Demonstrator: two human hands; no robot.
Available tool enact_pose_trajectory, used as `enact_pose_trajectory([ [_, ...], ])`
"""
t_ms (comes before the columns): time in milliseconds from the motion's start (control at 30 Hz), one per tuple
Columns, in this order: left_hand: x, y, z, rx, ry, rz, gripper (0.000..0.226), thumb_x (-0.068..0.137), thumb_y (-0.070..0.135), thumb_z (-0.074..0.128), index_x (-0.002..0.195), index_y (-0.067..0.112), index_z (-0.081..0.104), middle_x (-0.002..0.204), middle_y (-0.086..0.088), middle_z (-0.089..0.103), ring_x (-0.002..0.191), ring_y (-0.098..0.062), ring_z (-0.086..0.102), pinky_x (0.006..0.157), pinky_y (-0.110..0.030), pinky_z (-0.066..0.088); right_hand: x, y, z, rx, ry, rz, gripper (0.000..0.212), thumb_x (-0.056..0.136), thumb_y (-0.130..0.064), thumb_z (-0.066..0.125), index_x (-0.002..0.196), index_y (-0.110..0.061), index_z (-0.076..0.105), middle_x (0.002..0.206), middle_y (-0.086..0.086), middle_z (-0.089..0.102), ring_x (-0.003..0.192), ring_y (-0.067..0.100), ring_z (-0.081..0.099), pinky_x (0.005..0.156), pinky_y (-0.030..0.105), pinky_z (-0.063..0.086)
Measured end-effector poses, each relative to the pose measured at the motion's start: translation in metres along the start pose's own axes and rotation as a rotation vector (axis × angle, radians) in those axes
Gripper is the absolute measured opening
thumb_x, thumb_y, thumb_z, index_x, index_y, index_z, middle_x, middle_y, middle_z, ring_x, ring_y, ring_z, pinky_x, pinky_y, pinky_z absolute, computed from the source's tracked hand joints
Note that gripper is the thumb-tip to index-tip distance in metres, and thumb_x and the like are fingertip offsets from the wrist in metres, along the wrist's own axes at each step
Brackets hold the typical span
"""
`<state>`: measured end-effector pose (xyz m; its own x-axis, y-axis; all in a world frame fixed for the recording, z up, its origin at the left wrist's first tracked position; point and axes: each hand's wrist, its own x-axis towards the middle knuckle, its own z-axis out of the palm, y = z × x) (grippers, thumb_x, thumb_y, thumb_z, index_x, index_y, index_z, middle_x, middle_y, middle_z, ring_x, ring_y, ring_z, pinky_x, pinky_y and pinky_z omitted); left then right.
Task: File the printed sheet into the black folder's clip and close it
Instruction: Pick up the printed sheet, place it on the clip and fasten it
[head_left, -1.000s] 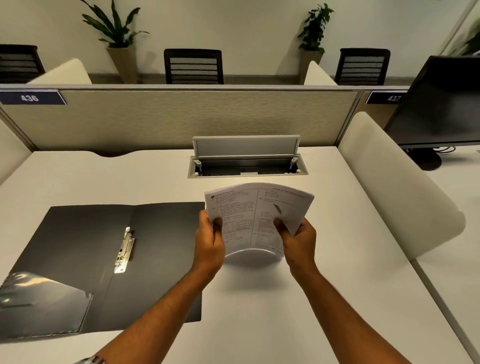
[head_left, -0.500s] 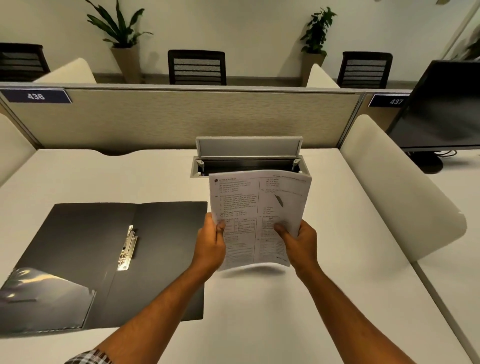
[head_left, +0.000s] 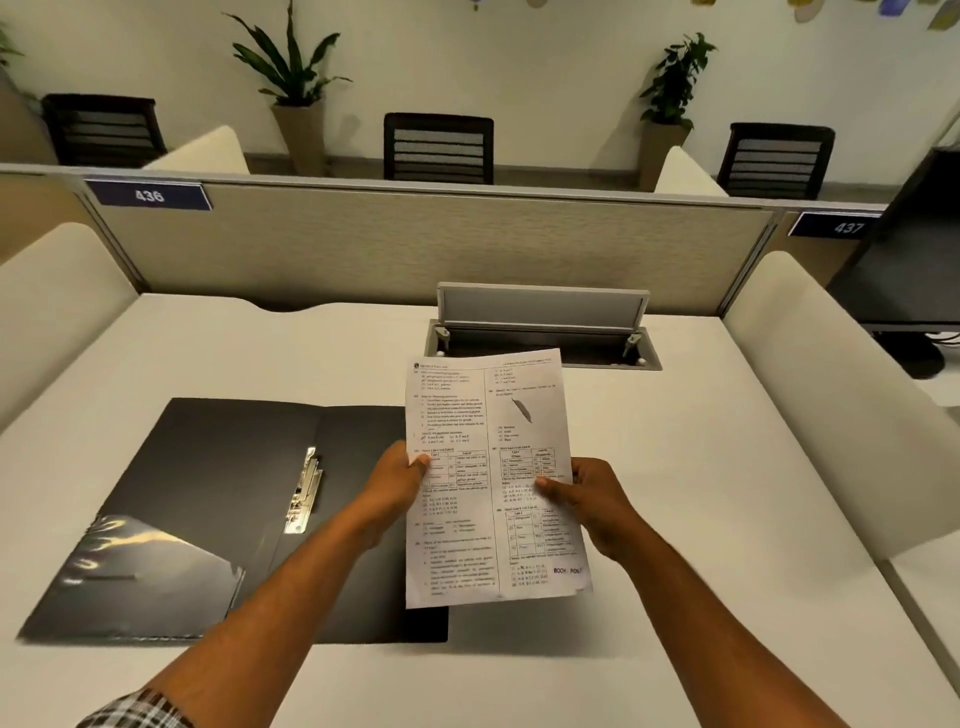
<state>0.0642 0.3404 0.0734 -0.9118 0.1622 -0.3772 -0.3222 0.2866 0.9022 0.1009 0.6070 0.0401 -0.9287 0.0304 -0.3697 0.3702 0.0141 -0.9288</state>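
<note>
The printed sheet (head_left: 488, 467) is held up flat above the white desk, its text facing me. My left hand (head_left: 395, 483) pinches its left edge and my right hand (head_left: 592, 499) pinches its right edge. The black folder (head_left: 218, 467) lies open on the desk to the left, its right flap partly under the sheet's lower left corner. Its metal clip (head_left: 304, 491) runs along the spine, and a clear plastic pocket (head_left: 140, 566) sits on the left flap. Neither hand touches the folder.
An open cable hatch (head_left: 540, 332) is set into the desk behind the sheet. Cream dividers (head_left: 810, 395) flank the desk on both sides, with a fabric partition (head_left: 415, 244) at the back. A dark monitor (head_left: 914, 270) stands on the neighbouring desk at right.
The sheet was bowed and low a second ago. Both hands have raised and straightened it, so it now hangs flat and taller in view.
</note>
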Motion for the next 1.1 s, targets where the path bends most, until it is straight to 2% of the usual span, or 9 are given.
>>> enact_pose_trajectory([
  [133, -0.003, -0.020, -0.022, -0.095, 0.008, -0.085, 0.022, 0.103, 0.021, 0.046, 0.123, 0.020, 0.056, 0.118, 0.001, 0.070, 0.104, -0.020, 0.069, 0.088, -0.045, 0.057, 0.008, 0.000, 0.023, -0.004, -0.020, 0.020, 0.022, 0.088, -0.010, 0.079, 0.110, -0.007, 0.075, 0.103, 0.006, 0.082, 0.088, 0.028, 0.080, 0.069, 0.036, 0.065],
  [300, -0.007, -0.041, -0.049, -0.154, -0.001, -0.152, 0.023, 0.102, 0.017, 0.049, 0.124, 0.013, 0.057, 0.118, -0.004, 0.071, 0.102, -0.025, 0.072, 0.092, -0.053, 0.056, 0.017, -0.006, 0.054, 0.012, -0.049, 0.035, 0.018, 0.089, -0.006, 0.077, 0.106, -0.010, 0.076, 0.106, 0.006, 0.082, 0.090, 0.027, 0.080, 0.070, 0.033, 0.065],
  [400, -0.003, -0.043, -0.068, -0.123, 0.022, -0.145, 0.024, 0.102, 0.016, 0.047, 0.125, 0.015, 0.056, 0.120, -0.004, 0.070, 0.104, -0.026, 0.070, 0.094, -0.054, 0.055, 0.022, -0.010, 0.074, 0.026, -0.091, 0.054, 0.020, 0.090, -0.008, 0.076, 0.110, -0.009, 0.075, 0.108, 0.006, 0.081, 0.094, 0.029, 0.080, 0.071, 0.036, 0.065],
  [533, 0.003, -0.046, -0.095, -0.105, 0.005, -0.117, 0.028, 0.103, 0.015, 0.046, 0.127, 0.022, 0.059, 0.120, 0.001, 0.071, 0.103, -0.019, 0.070, 0.091, -0.047, 0.056, 0.031, -0.016, 0.101, 0.049, -0.111, 0.084, 0.024, 0.093, -0.011, 0.074, 0.116, -0.006, 0.074, 0.111, 0.008, 0.081, 0.098, 0.030, 0.079, 0.077, 0.041, 0.065],
  [800, 0.023, -0.064, -0.137, -0.037, -0.005, -0.068, 0.020, 0.101, 0.021, 0.053, 0.119, 0.018, 0.060, 0.116, 0.002, 0.071, 0.103, -0.020, 0.070, 0.091, -0.047, 0.057, 0.050, -0.008, 0.141, 0.060, -0.004, 0.111, 0.027, 0.090, -0.006, 0.076, 0.117, -0.003, 0.072, 0.107, 0.011, 0.081, 0.093, 0.033, 0.079, 0.076, 0.043, 0.066],
  [867, 0.028, -0.072, -0.148, 0.064, 0.083, -0.041, 0.016, 0.100, 0.029, 0.054, 0.111, 0.018, 0.058, 0.109, 0.001, 0.071, 0.096, -0.020, 0.071, 0.086, -0.046, 0.059, 0.053, -0.002, 0.143, 0.058, 0.010, 0.142, 0.028, 0.090, -0.007, 0.076, 0.117, -0.002, 0.071, 0.108, 0.012, 0.081, 0.093, 0.035, 0.079, 0.079, 0.047, 0.065],
  [967, 0.031, -0.092, -0.169, 0.306, 0.305, 0.067, 0.010, 0.101, 0.035, 0.048, 0.105, 0.030, 0.056, 0.098, 0.004, 0.070, 0.088, -0.015, 0.068, 0.080, -0.041, 0.060, 0.054, 0.009, 0.143, 0.052, 0.028, 0.182, 0.027, 0.090, -0.008, 0.076, 0.117, -0.002, 0.070, 0.107, 0.012, 0.081, 0.093, 0.037, 0.079, 0.084, 0.053, 0.064],
  [1033, 0.033, -0.113, -0.184, 0.441, 0.407, 0.148, 0.010, 0.101, 0.032, 0.048, 0.105, 0.031, 0.058, 0.100, 0.004, 0.067, 0.090, -0.012, 0.063, 0.079, -0.035, 0.057, 0.053, 0.018, 0.144, 0.050, 0.046, 0.206, 0.028, 0.090, -0.007, 0.076, 0.117, -0.001, 0.070, 0.106, 0.013, 0.081, 0.093, 0.037, 0.079, 0.085, 0.055, 0.063],
  [1100, 0.033, -0.135, -0.196, 0.540, 0.425, 0.207, 0.012, 0.100, 0.028, 0.051, 0.109, 0.026, 0.059, 0.110, -0.001, 0.064, 0.097, -0.013, 0.058, 0.082, -0.030, 0.052, 0.052, 0.029, 0.147, 0.049, 0.058, 0.230, 0.029, 0.090, -0.007, 0.076, 0.117, -0.001, 0.069, 0.106, 0.014, 0.081, 0.093, 0.038, 0.079, 0.086, 0.057, 0.063],
])
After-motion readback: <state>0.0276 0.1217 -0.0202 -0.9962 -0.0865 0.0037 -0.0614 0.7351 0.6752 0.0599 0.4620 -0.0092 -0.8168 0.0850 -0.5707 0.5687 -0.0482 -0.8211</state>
